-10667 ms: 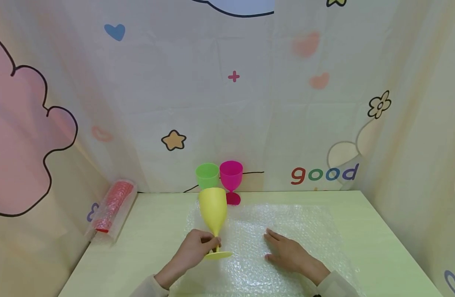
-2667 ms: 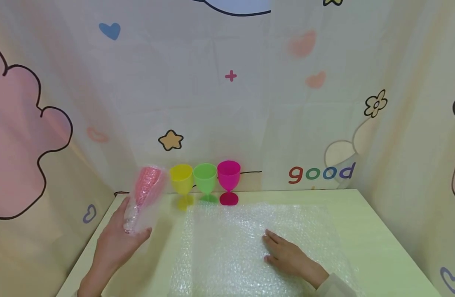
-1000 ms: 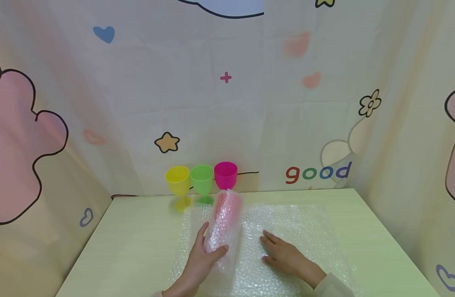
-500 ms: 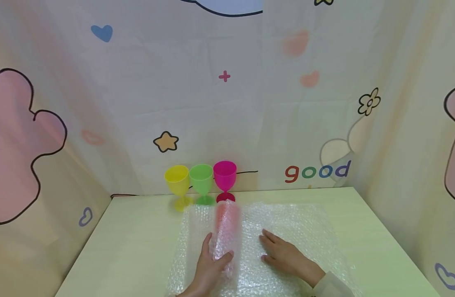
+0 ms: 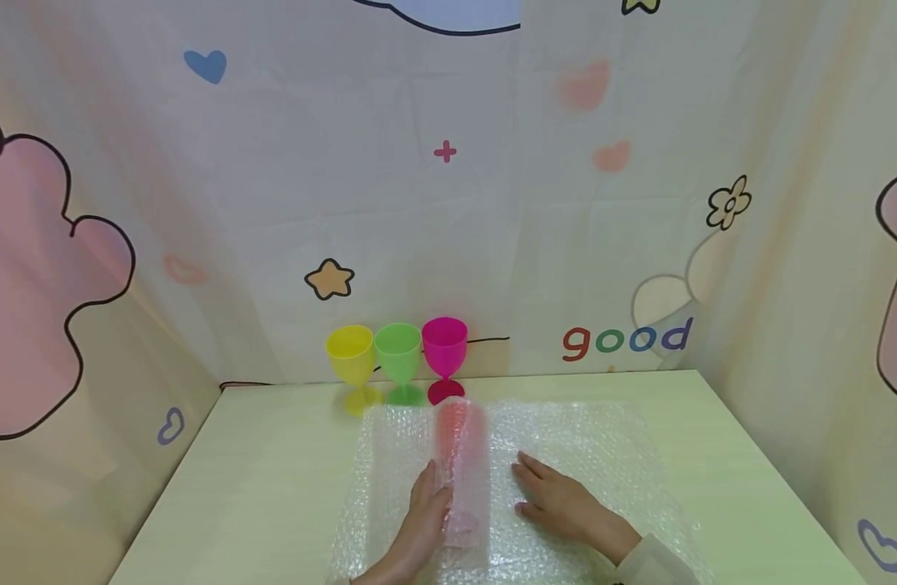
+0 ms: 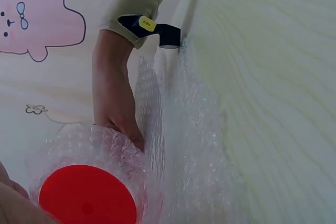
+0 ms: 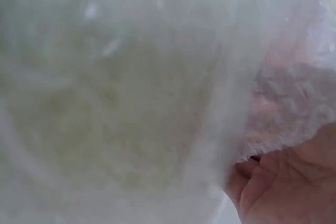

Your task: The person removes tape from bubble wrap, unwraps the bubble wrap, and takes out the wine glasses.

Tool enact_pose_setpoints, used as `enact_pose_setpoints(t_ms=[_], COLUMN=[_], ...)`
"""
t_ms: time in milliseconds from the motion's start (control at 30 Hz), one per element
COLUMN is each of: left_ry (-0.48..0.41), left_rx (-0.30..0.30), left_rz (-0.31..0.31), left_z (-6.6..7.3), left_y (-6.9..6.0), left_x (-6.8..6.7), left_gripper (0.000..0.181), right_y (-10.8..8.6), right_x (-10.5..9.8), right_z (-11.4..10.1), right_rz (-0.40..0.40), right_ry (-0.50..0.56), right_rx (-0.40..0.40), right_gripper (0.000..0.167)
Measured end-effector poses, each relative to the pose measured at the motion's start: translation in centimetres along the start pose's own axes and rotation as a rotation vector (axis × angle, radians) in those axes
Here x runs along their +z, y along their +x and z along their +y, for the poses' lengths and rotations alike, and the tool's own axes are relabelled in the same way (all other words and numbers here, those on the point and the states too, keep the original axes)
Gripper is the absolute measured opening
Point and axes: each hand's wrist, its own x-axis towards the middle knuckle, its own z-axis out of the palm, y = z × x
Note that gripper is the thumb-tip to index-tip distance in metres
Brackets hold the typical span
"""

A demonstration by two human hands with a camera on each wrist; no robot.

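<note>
A red goblet wrapped in bubble wrap [image 5: 463, 455] lies lengthwise on the flat bubble wrap sheet [image 5: 587, 439]. Its round red base [image 6: 86, 195] shows at the near end in the left wrist view. My left hand [image 5: 419, 524] lies along the roll's left side, thumb and fingers together, touching it and not wrapped round it. To the right, my right hand [image 5: 565, 504] rests on the sheet with straight fingers. In the right wrist view, blurred clear wrap fills most of the picture, with my left hand [image 7: 294, 182] at the lower right.
Yellow [image 5: 351, 353], green [image 5: 399, 351] and pink [image 5: 444, 345] goblets stand upright in a row at the table's back edge, just beyond the sheet. The pale table [image 5: 273, 487] meets a patterned cloth backdrop [image 5: 492, 203] behind and at both sides.
Earlier my left hand set down the yellow goblet, then carried the wrapped red goblet from the left onto the sheet. It has since shifted slightly right. The right hand stays put.
</note>
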Motion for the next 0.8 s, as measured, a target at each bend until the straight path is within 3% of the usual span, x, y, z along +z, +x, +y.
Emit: enact_pose_setpoints(t_ms=[100,300,367,600,800], left_ry=[0.031,0.101,0.135,0.148,0.134], left_rx=[0.013,-0.02,-0.002,0.154,0.115], left_rz=[-0.022,-0.062,-0.063,-0.08,-0.129], left_z=[-0.1,-0.4,-0.7,-1.7,-1.1], left_y=[-0.1,-0.2,-0.1,0.0,-0.3], left_x=[-0.3,-0.7,-0.8,-0.9,-0.8], left_gripper=[0.07,0.075,0.078,0.081,0.076], right_y=[0.2,0.4,0.5,1.0,1.4], right_x=[0.0,-0.4,-0.5,-1.4,-2.2], right_z=[-0.1,-0.1,-0.1,-1.3,-3.4], right_rz=[-0.017,-0.037,-0.024,0.124,0.248], right_ry=[0.012,0.016,0.002,-0.023,0.042], right_rx=[0.018,0.051,0.051,0.012,-0.014], right_gripper=[0.063,0.063,0.062,0.053,0.045])
